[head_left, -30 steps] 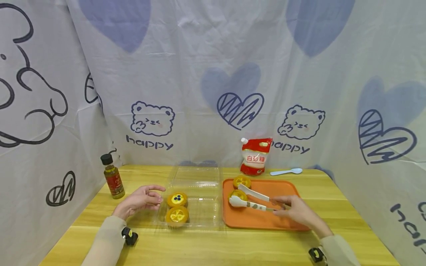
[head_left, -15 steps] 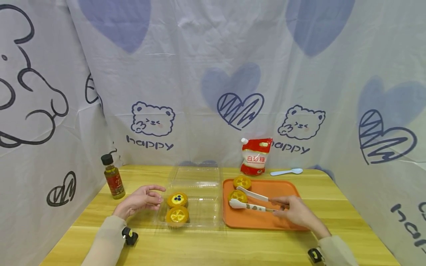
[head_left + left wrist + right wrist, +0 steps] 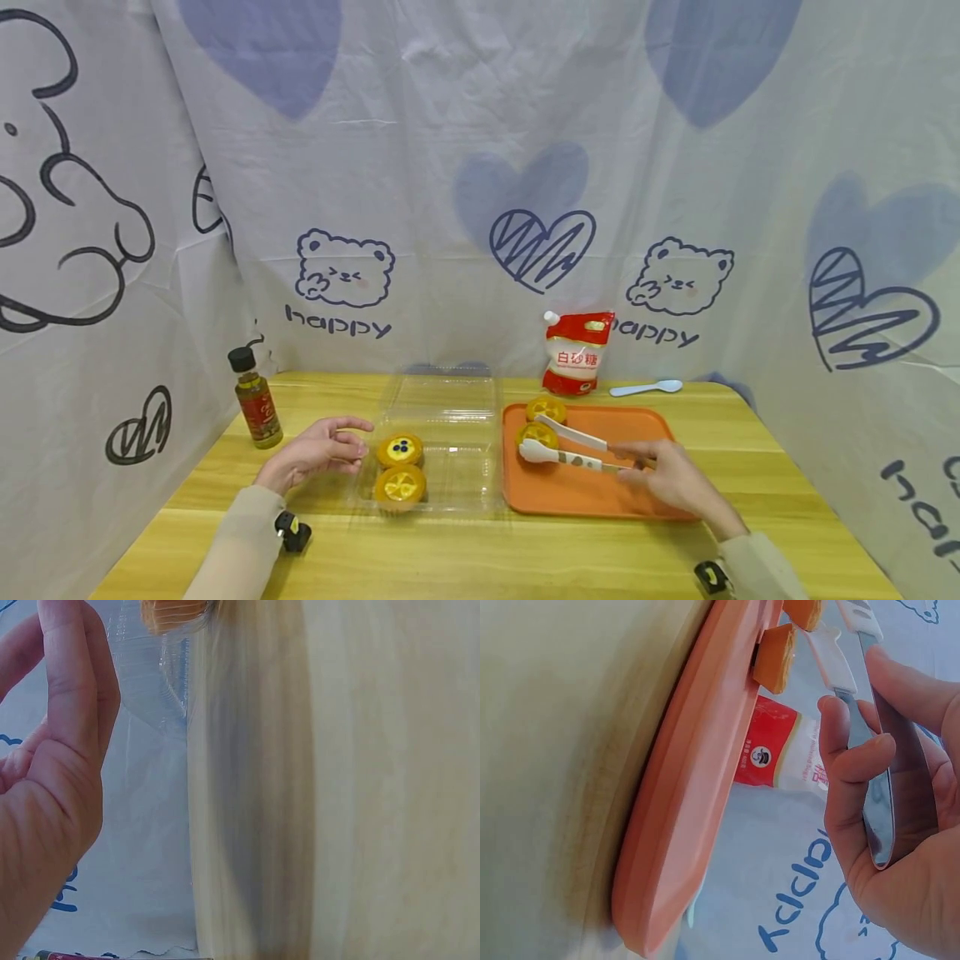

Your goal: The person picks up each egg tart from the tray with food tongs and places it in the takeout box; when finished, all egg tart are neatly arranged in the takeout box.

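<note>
Just ahead of the right hand [image 3: 663, 477], at the tips of the tongs [image 3: 579, 461] it grips, I have the near tart [image 3: 537, 434] on the orange tray [image 3: 615, 493]; those tips stand apart, and I can't tell whether they touch it; squeezing hard could crush its crust, I judge, and an uneven hold could knock it into the far tart [image 3: 546, 407] just beyond; the fingers [image 3: 845, 780] curl round the handle, forearm slanting back rightward; far left of that grip, the left hand [image 3: 318, 450] hangs loosely bent, holding nothing
</note>
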Demonstrator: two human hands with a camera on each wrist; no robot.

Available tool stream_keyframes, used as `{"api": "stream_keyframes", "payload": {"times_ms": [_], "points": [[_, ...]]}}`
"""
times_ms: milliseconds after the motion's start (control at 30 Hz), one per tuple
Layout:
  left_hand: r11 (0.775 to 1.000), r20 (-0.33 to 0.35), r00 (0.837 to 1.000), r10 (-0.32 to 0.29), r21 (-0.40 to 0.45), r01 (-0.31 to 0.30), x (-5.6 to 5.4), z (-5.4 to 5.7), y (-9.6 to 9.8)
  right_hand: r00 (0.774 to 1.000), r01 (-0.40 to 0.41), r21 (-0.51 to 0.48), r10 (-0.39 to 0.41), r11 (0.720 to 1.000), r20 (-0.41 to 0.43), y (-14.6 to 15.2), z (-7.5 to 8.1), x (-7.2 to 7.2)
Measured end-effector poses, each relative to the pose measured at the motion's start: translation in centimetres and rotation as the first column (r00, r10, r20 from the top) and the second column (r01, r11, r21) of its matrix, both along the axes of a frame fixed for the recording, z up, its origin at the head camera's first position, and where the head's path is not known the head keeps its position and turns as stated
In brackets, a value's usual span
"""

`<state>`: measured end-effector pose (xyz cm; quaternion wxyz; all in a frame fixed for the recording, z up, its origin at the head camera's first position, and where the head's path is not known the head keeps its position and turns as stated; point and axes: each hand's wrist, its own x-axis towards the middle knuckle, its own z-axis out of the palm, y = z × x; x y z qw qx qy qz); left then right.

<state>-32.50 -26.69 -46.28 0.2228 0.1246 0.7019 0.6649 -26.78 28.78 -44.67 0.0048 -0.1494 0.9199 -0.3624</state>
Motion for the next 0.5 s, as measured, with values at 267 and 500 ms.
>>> {"api": "stream_keyframes", "payload": {"times_ms": [267,500], "points": [[1.0,0.01,1.0,0.006,-0.017,-0.006,0.3,0.3,-0.2,0.997,0.071,-0.004,-0.072,0.997,-0.019,-0.5,0.5,0.1],[1.0,0.017,1.0,-0.001,-0.01,0.001,0.1,0.3,0.0,0.991,0.066,-0.013,-0.067,0.998,-0.113,-1.2,0.5,0.1]]}}
